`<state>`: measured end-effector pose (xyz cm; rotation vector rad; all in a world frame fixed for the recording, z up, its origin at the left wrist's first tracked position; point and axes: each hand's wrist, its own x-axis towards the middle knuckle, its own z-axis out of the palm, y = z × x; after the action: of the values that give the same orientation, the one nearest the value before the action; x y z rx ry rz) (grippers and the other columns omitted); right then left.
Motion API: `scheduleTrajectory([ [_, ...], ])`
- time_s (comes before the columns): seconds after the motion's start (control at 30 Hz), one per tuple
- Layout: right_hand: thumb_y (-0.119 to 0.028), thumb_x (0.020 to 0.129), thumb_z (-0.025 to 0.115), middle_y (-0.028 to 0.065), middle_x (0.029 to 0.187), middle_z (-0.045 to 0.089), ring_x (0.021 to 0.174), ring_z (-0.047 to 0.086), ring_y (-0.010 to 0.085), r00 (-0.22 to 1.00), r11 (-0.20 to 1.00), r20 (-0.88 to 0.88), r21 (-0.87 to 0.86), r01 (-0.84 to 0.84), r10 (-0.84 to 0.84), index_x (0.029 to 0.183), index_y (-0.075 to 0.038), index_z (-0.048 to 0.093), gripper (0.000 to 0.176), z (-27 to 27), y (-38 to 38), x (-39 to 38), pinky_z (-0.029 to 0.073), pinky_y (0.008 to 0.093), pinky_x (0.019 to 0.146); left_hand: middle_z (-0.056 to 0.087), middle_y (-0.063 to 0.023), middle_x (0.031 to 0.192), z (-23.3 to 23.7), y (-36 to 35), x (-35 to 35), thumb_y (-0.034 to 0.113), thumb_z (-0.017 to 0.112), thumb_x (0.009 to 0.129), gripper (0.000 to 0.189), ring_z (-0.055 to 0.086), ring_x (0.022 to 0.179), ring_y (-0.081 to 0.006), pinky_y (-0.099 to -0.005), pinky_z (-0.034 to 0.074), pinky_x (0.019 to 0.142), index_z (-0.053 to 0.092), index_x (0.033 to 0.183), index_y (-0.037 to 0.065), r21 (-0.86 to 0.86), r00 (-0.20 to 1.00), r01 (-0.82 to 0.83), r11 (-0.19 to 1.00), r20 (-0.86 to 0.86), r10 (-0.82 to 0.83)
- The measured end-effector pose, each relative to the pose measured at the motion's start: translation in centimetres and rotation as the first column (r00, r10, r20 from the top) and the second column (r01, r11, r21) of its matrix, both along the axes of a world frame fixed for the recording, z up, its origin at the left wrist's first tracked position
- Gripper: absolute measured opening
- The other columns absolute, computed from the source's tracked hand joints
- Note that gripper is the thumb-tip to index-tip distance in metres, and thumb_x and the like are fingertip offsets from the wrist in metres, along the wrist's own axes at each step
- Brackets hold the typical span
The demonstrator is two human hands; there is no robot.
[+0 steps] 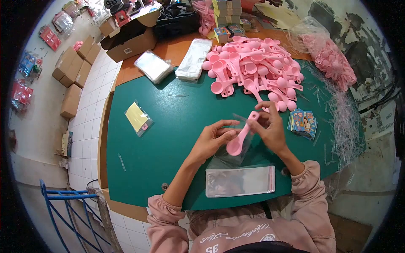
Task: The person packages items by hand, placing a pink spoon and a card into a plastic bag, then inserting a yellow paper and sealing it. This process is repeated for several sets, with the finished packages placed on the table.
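A pink measuring spoon (236, 144) hangs bowl-down between my hands, its handle end pinched by the fingers of my right hand (272, 128). My left hand (214, 137) is closed on the edge of a clear plastic bag (228, 161), which overlaps the spoon in this view. Below them, near the table's front edge, lies a stack of clear bags (240, 181) with a pinkish strip at its right end. Beyond my right hand rises a big heap of pink measuring spoons (253, 67). A pile of printed cards (303, 123) sits to its right.
On the green table (168, 160), a bagged spoon with a yellow card (137, 119) lies at left. Two bag stacks (154, 66) (194, 59) stand at the back. Plastic scraps (348, 135) drape over the right edge. A blue metal rack (69, 196) is at lower left.
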<state>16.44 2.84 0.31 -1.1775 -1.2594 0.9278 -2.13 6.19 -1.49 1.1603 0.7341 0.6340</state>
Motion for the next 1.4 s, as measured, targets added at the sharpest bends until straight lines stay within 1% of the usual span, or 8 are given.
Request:
scheduleTrajectory([
  [0.43,-0.050,0.088,0.041,0.0132,0.117,0.048,0.109,0.043,0.0268,0.878,0.900,0.367,0.188,-0.394,0.308,0.105,-0.008,0.059,0.049,1.6,-0.8,0.4,0.035,0.0408,0.092,0.063,-0.0102,0.093,1.7,0.5,-1.2,0.027,0.041,0.094,0.037,0.061,0.078,-0.0141,-0.0243,0.049,0.067,0.057,0.105,-0.004,0.036,0.999,0.046,0.998,0.019,-0.046],
  [0.57,-0.042,0.081,0.055,0.0181,0.117,0.047,0.103,0.048,0.0311,0.790,0.993,0.610,-0.046,0.112,-0.061,0.103,-0.005,0.062,0.043,4.5,-1.4,8.3,0.037,0.0377,0.090,0.063,-0.0150,0.095,3.7,0.9,-2.3,0.025,0.042,0.094,0.034,0.063,0.084,-0.0196,-0.0280,0.052,0.069,0.056,0.108,-0.003,-0.040,0.999,-0.043,0.998,-0.017,0.042],
  [0.63,-0.036,0.078,0.060,0.0176,0.109,0.051,0.099,0.050,0.0336,0.291,0.817,0.889,0.143,0.558,-0.354,0.099,-0.002,0.062,0.040,0.7,-2.7,14.2,0.040,0.0391,0.086,0.063,-0.0158,0.096,3.3,1.1,-2.7,0.025,0.042,0.094,0.034,0.063,0.083,-0.0206,-0.0293,0.053,0.070,0.055,0.109,-0.002,-0.030,1.000,-0.025,0.999,-0.019,0.025],
  [0.7,-0.032,0.076,0.062,0.0162,0.102,0.054,0.093,0.053,0.0350,0.196,0.694,0.979,-0.106,0.712,-0.052,0.097,-0.001,0.060,0.038,0.4,-4.0,15.9,0.042,0.0428,0.080,0.063,-0.0160,0.097,3.1,1.2,-2.5,0.027,0.042,0.094,0.035,0.063,0.083,-0.0206,-0.0298,0.053,0.071,0.055,0.110,-0.002,-0.049,1.000,0.006,0.999,-0.004,-0.006],
  [0.93,-0.020,0.077,0.061,0.0167,0.089,0.056,0.082,0.055,0.0360,0.080,0.728,0.937,0.208,0.653,-0.339,0.088,0.000,0.057,0.024,1.1,-4.2,14.9,0.044,0.0412,0.069,0.063,-0.0155,0.093,3.2,1.6,-2.0,0.027,0.044,0.093,0.035,0.063,0.082,-0.0184,-0.0275,0.052,0.071,0.055,0.110,-0.001,-0.079,0.997,0.069,0.994,-0.013,-0.070],
  [1.03,-0.013,0.075,0.062,0.0143,0.080,0.058,0.075,0.059,0.0310,0.246,0.780,0.927,0.074,0.622,-0.284,0.089,0.000,0.055,0.020,2.9,-3.9,14.4,0.045,0.0378,0.066,0.064,-0.0131,0.091,2.7,2.3,-1.9,0.026,0.045,0.092,0.033,0.062,0.081,-0.0153,-0.0245,0.051,0.071,0.057,0.107,-0.001,0.039,0.992,0.101,0.994,-0.080,-0.098],
  [1.17,-0.007,0.081,0.059,0.0026,0.078,0.058,0.064,0.056,0.0069,0.943,0.973,0.297,-0.124,0.196,-0.152,0.093,-0.002,0.050,0.017,5.1,-1.8,8.4,0.045,0.0205,0.047,0.064,-0.0092,0.090,2.0,2.1,-1.2,0.025,0.047,0.092,0.032,0.061,0.081,-0.0113,-0.0207,0.048,0.071,0.058,0.106,-0.002,0.038,0.986,0.157,0.987,-0.061,-0.154],
  [1.4,-0.010,0.084,0.056,0.0053,0.066,0.057,0.048,0.053,0.0079,0.940,0.973,0.304,-0.212,-0.089,0.153,0.090,0.000,0.049,0.014,7.5,-0.8,2.3,0.044,0.0231,0.041,0.062,-0.0030,0.086,2.6,1.5,-1.0,0.026,0.051,0.091,0.033,0.055,0.074,-0.0056,-0.0189,0.046,0.065,0.059,0.104,-0.002,-0.033,0.993,0.110,0.993,-0.044,-0.111],
])
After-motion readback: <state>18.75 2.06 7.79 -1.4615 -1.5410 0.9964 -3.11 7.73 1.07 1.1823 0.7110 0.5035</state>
